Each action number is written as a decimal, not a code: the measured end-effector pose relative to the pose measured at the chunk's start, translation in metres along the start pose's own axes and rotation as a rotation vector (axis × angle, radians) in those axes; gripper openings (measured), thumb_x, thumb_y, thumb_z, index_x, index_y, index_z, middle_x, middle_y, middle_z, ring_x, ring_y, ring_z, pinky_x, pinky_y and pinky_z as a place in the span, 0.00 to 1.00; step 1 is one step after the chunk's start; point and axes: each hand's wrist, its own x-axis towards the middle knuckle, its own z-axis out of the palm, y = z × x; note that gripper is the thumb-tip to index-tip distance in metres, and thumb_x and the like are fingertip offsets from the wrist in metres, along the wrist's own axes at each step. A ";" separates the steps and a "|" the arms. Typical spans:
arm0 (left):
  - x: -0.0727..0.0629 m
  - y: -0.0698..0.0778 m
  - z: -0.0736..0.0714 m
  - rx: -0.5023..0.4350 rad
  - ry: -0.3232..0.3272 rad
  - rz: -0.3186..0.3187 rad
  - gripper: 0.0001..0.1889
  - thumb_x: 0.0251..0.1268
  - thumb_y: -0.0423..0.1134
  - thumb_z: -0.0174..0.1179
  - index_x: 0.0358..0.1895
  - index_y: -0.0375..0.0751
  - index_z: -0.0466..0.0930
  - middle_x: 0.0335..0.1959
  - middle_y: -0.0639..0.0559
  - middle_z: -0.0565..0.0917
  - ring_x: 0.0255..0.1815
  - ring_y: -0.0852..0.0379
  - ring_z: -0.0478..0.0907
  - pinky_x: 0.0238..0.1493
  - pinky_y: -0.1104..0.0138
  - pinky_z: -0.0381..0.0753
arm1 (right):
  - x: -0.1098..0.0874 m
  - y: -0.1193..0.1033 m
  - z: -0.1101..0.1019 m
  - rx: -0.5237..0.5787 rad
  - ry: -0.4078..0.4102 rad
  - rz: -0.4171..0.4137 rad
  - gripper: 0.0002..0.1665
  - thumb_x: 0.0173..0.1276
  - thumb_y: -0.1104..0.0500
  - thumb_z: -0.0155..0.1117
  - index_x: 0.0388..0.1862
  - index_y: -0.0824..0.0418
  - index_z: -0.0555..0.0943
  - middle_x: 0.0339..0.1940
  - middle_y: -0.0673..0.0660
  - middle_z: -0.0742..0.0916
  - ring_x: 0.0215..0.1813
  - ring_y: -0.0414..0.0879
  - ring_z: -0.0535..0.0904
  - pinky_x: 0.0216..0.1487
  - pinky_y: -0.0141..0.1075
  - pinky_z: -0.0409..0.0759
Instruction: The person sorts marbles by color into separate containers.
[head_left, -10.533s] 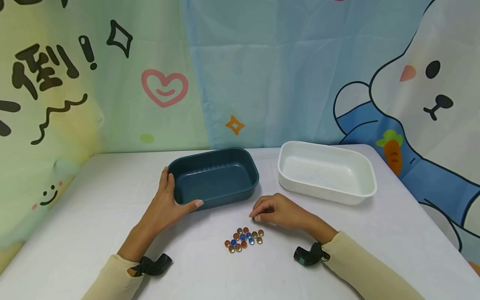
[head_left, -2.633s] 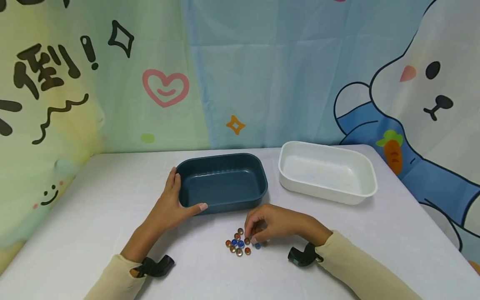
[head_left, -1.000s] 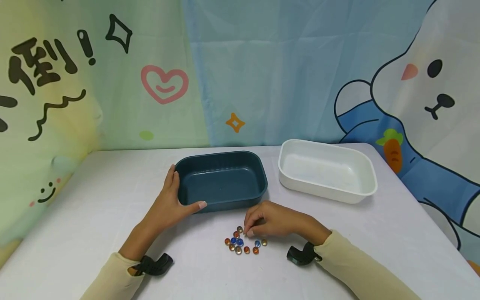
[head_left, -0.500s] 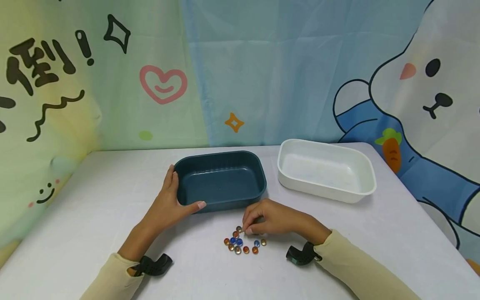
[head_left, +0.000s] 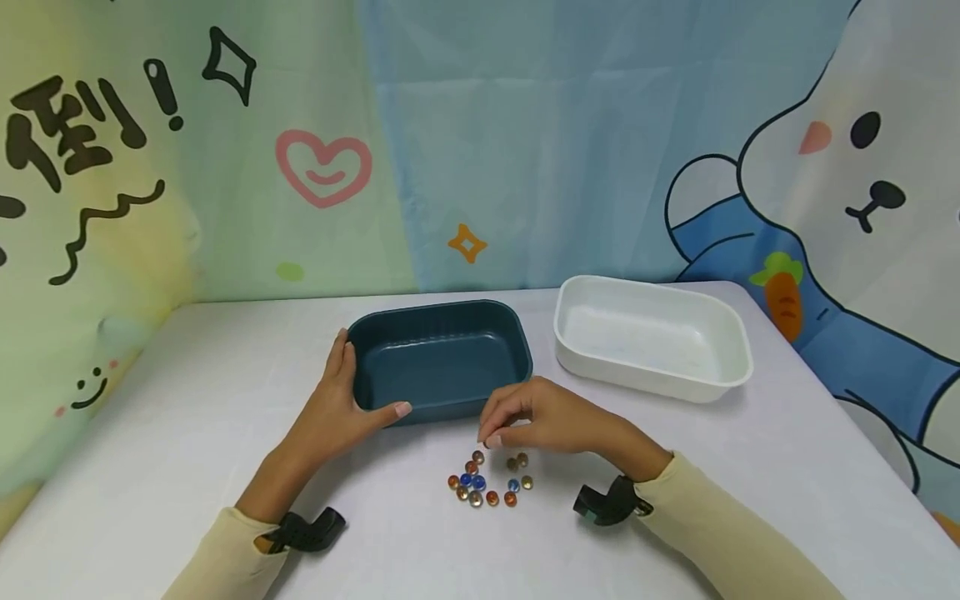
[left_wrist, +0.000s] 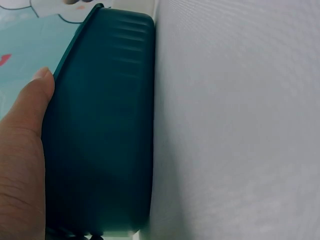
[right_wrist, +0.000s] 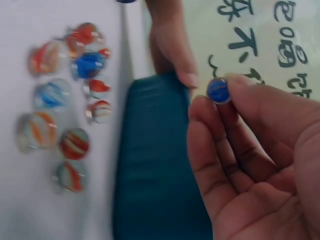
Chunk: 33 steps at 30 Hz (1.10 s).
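My left hand (head_left: 339, 417) holds the near left corner of a dark teal rectangular dish (head_left: 442, 367), fingers along its left wall and thumb across its front. In the left wrist view the thumb tip lies at the dish's rim. Thumb and fingertips of my right hand (head_left: 543, 417) pinch a blue glass marble (right_wrist: 218, 90), just in front of the dish's near wall. Below that hand several orange, blue and clear marbles (head_left: 478, 482) lie loosely grouped on the white cloth. Two amber ones (head_left: 517, 462) sit a little to their right, under the wrist.
At the back right stands a white rectangular dish (head_left: 652, 379), with a gap between it and the teal one. Behind the white-covered table (head_left: 225, 375) hangs a printed curtain (head_left: 525, 167). Each wrist wears a black camera (head_left: 611, 502).
My right hand has lifted up and away from the marbles over the last second, uncovering two amber ones. Since the oldest frame, the teal dish and my left hand have shifted slightly right.
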 end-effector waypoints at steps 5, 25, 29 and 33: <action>0.000 0.000 -0.002 -0.007 0.003 0.001 0.67 0.48 0.71 0.65 0.76 0.29 0.36 0.79 0.49 0.30 0.76 0.38 0.44 0.67 0.42 0.57 | 0.004 -0.005 -0.012 -0.048 0.120 -0.025 0.06 0.66 0.65 0.67 0.40 0.61 0.88 0.41 0.50 0.86 0.48 0.46 0.80 0.50 0.40 0.80; 0.001 -0.003 -0.003 0.000 -0.005 -0.003 0.68 0.48 0.73 0.63 0.76 0.29 0.36 0.79 0.49 0.29 0.77 0.39 0.43 0.68 0.43 0.57 | 0.034 -0.009 -0.040 -0.066 0.183 -0.055 0.08 0.68 0.66 0.65 0.40 0.59 0.88 0.43 0.51 0.86 0.49 0.47 0.80 0.43 0.39 0.79; 0.001 -0.003 -0.003 -0.003 0.004 0.003 0.68 0.47 0.73 0.64 0.76 0.29 0.37 0.79 0.49 0.30 0.77 0.40 0.43 0.68 0.43 0.57 | 0.037 -0.012 -0.046 -0.076 0.183 -0.065 0.08 0.68 0.67 0.64 0.41 0.60 0.88 0.44 0.52 0.86 0.49 0.47 0.80 0.44 0.39 0.79; 0.000 -0.004 -0.002 -0.010 0.006 0.006 0.67 0.47 0.73 0.64 0.76 0.29 0.37 0.79 0.49 0.30 0.77 0.40 0.42 0.67 0.43 0.57 | 0.042 -0.016 -0.053 -0.089 0.178 -0.034 0.08 0.68 0.66 0.64 0.41 0.60 0.88 0.44 0.52 0.86 0.48 0.47 0.81 0.49 0.40 0.79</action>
